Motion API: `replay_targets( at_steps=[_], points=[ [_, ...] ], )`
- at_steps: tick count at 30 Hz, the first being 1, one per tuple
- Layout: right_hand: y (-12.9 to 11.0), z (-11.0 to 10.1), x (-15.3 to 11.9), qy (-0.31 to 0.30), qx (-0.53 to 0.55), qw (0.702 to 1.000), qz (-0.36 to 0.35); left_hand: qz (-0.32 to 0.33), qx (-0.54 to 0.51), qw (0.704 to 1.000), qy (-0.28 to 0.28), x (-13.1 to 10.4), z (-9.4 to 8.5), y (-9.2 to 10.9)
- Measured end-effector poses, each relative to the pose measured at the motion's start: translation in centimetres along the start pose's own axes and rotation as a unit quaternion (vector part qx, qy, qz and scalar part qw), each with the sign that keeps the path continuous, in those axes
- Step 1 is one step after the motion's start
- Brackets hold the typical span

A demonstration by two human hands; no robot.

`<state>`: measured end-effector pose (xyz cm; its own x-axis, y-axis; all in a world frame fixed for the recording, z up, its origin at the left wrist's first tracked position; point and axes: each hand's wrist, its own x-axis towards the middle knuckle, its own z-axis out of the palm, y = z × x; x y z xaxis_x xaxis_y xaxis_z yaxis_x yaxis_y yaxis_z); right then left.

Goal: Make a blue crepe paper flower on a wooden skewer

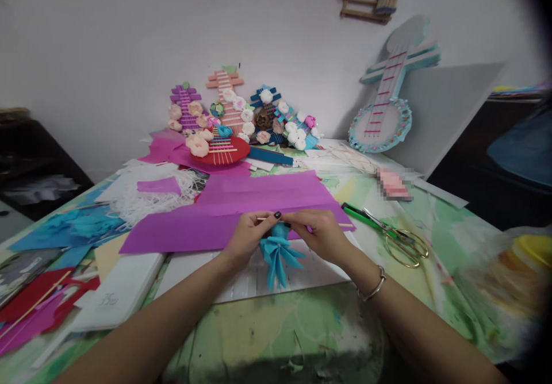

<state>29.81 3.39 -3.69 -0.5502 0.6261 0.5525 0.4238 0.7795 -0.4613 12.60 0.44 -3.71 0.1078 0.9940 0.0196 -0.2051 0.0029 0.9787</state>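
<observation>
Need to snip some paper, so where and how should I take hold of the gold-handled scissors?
I'd grip the scissors by their gold loops, coming from the near right side and slightly above. The loops lie toward that side, while the blades point away to the left, close by the green tool, so this approach should avoid both.
</observation>
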Motion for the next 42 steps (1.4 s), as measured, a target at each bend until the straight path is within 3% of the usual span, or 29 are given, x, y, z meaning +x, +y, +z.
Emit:
replay_targets(
  at_steps=[14, 22, 29, 42],
  points=[
    [0.19, 0.02, 0.13, 0.022, -0.024, 0.999, 0.008, -0.048, -0.007, 0.997, 0.055, 0.11, -0.16, -0.26],
    [0.09, -0.08, 0.07, 0.035, -0.045, 0.998, -0.006, -0.002, 0.055, 0.998, 0.029, 0.37, -0.61, -0.54],
    [0.04, -0.02, -0.02, 0.032, -0.057, 0.998, -0.012, -0.011, 0.078, 0.996, 0.046, 0.29, -0.57, -0.26],
    [-0.61, -0.19, 0.01, 0.022, -0.082, 0.996, -0.024, 0.074, 0.121, 0.988, 0.057, -0.15, -0.31, -0.26]
  ],
)
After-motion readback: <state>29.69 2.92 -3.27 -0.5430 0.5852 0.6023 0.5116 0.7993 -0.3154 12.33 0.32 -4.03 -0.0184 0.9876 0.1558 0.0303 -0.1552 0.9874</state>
